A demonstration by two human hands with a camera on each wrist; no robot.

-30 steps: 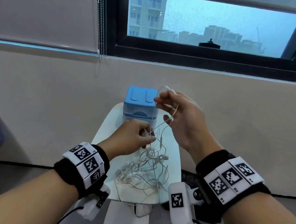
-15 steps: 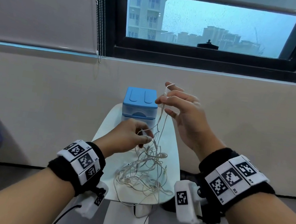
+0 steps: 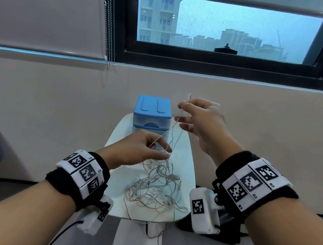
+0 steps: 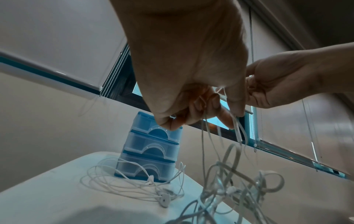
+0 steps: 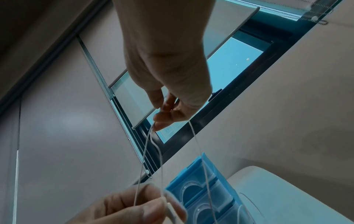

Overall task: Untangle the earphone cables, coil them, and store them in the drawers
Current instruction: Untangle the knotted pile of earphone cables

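A tangle of white earphone cables (image 3: 155, 191) lies on the small white table (image 3: 188, 167), some strands hanging over its near edge. My right hand (image 3: 184, 110) is raised to the right of the blue drawer unit (image 3: 152, 117) and pinches a cable end between thumb and fingertips. Strands run down from it to my left hand (image 3: 163, 150), which pinches the cables above the pile. In the left wrist view the drawer unit (image 4: 151, 147) shows three closed translucent drawers, with an earbud (image 4: 164, 200) lying on the table. The right wrist view shows the strands (image 5: 153, 153) stretched between both hands.
The table is narrow, with the drawer unit at its far end against a beige wall below a window (image 3: 228, 28). A bead chain of the blind (image 3: 111, 33) hangs at the left. A dark object (image 3: 223, 223) sits on the floor to the right of the table.
My right hand has lifted and moved right, drawing the cable strands up and taut. My left hand has stayed over the pile, holding the cables.
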